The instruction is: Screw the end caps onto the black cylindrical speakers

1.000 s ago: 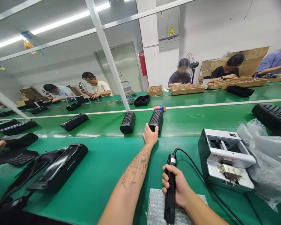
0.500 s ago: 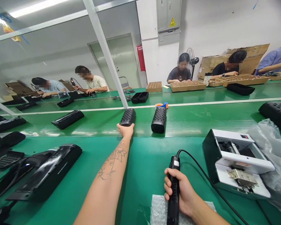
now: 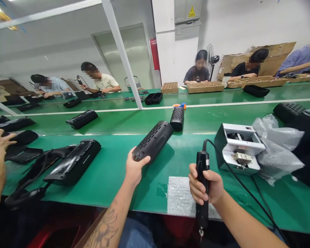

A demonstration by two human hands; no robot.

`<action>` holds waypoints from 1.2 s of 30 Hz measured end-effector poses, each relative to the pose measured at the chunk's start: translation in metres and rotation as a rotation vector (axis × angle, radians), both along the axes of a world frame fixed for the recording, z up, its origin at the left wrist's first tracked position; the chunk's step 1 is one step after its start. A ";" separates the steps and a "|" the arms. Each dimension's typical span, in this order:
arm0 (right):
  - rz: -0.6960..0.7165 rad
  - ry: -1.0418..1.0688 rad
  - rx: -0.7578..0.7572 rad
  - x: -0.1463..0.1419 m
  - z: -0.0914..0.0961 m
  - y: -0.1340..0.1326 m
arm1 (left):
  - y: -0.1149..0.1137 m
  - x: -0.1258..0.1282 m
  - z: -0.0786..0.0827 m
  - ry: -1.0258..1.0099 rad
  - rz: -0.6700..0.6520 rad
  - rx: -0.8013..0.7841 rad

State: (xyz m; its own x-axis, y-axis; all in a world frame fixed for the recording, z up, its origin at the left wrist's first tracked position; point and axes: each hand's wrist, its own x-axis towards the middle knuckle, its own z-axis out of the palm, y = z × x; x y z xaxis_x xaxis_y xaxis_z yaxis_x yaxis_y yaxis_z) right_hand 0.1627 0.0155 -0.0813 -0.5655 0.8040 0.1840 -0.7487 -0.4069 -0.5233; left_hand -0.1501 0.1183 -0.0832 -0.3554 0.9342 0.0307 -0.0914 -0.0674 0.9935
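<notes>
Housing (image 3: 155, 142) is black, elongated and slot-perforated.

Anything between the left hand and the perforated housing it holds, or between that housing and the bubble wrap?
Nothing visible: the left hand holds the perforated housing by its near end; the corded tool overlaps only the right part of the bubble wrap.

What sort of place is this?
Probably a factory assembly line: black cases lie along a green worktop, people work across from it, and the right hand holds a corded, screwdriver-like tool.
</notes>
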 end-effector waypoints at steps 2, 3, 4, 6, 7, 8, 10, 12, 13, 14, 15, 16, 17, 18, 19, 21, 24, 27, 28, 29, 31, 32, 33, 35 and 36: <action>-0.027 -0.036 0.073 0.031 0.022 -0.018 | -0.041 0.000 -0.010 0.033 -0.150 0.014; -0.068 -0.067 0.102 0.051 0.037 -0.027 | -0.059 0.002 -0.014 0.066 -0.216 0.017; -0.171 -0.180 0.191 0.072 0.054 -0.034 | -0.073 0.004 -0.017 0.107 -0.272 0.016; -0.464 -0.425 0.372 0.114 0.088 -0.042 | -0.096 0.010 -0.020 0.188 -0.386 0.012; -0.675 -0.527 0.420 0.131 0.104 -0.042 | -0.105 0.014 -0.020 0.219 -0.444 0.009; -0.913 -0.593 0.440 0.145 0.118 -0.039 | -0.111 0.019 -0.020 0.239 -0.500 0.008; -1.255 -0.672 0.440 0.162 0.134 -0.028 | -0.121 0.030 -0.019 0.253 -0.600 0.016; -1.475 -0.726 0.438 0.167 0.135 -0.011 | -0.127 0.039 -0.018 0.254 -0.673 0.037; -1.536 -0.754 0.442 0.167 0.132 -0.003 | -0.129 0.043 -0.018 0.259 -0.702 0.047; -1.579 -0.788 0.445 0.165 0.127 0.004 | -0.130 0.046 -0.018 0.271 -0.730 0.054; -1.593 -0.822 0.448 0.164 0.122 0.010 | -0.131 0.048 -0.019 0.289 -0.754 0.059; -1.578 -0.853 0.449 0.163 0.117 0.013 | -0.131 0.049 -0.019 0.311 -0.778 0.064; -1.565 -0.884 0.447 0.162 0.113 0.016 | -0.132 0.049 -0.020 0.332 -0.802 0.071; -1.552 -0.913 0.444 0.162 0.110 0.017 | -0.132 0.048 -0.020 0.353 -0.825 0.084; -1.542 -0.935 0.439 0.162 0.109 0.016 | -0.131 0.046 -0.021 0.383 -0.843 0.109; -1.528 -0.961 0.427 0.162 0.109 0.013 | -0.130 0.044 -0.025 0.492 -0.837 0.214; -1.502 -0.980 0.396 0.159 0.118 0.000 | -0.129 0.043 -0.035 0.715 -0.733 0.459; -1.478 -0.979 0.361 0.148 0.134 -0.027 | -0.128 0.046 -0.047 0.798 -0.659 0.615; -1.456 -0.966 0.359 0.143 0.141 -0.039 | -0.127 0.047 -0.050 0.803 -0.656 0.632; -1.411 -0.941 0.371 0.137 0.147 -0.051 | -0.127 0.047 -0.052 0.806 -0.658 0.640; -1.264 -0.853 0.434 0.125 0.159 -0.076 | -0.127 0.048 -0.055 0.816 -0.664 0.637; -1.175 -0.802 0.476 0.118 0.162 -0.087 | -0.127 0.048 -0.055 0.822 -0.664 0.633; -1.099 -0.754 0.515 0.111 0.165 -0.096 | -0.127 0.047 -0.055 0.828 -0.662 0.632; -1.023 -0.693 0.562 0.098 0.164 -0.108 | -0.127 0.046 -0.054 0.839 -0.661 0.632; -1.017 -0.682 0.571 0.093 0.162 -0.111 | -0.127 0.046 -0.054 0.845 -0.663 0.631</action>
State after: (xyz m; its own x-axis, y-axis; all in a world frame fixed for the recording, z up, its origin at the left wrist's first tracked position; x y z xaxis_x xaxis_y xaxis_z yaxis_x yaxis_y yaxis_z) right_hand 0.2554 -0.0957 0.0807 0.1176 0.8241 0.5541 -0.1106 0.5654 -0.8174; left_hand -0.1038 -0.0089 -0.1370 0.5276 0.6650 0.5286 0.3614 -0.7388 0.5688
